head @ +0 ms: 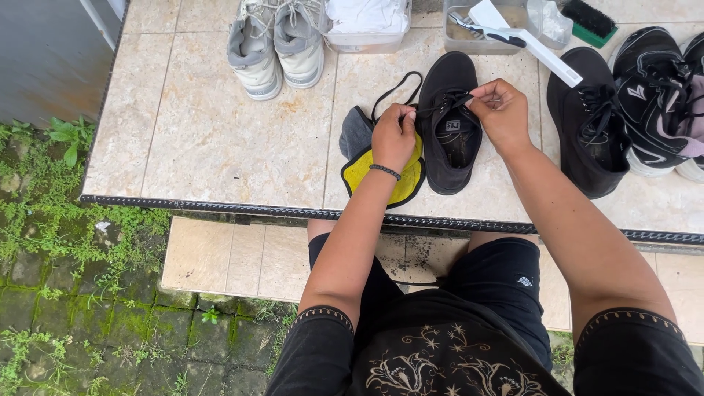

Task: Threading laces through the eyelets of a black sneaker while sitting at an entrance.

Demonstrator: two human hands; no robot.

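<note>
A black low sneaker (449, 125) lies on the tiled table (213, 139), toe pointing away from me. My left hand (394, 136) pinches the black shoelace (396, 92) at the shoe's left side, and a loop of lace curls off beyond it. My right hand (501, 110) pinches the lace at the eyelets on the shoe's right side. Under my left hand lies a yellow and grey cloth with black trim (367, 165).
A second black sneaker (590, 125) and a black and white pair (660, 95) sit to the right. Grey sneakers (275, 40) stand at the back, beside a clear tub of white cloth (367, 22), a tray with a white-handled brush (513, 33) and a green scrub brush (590, 22).
</note>
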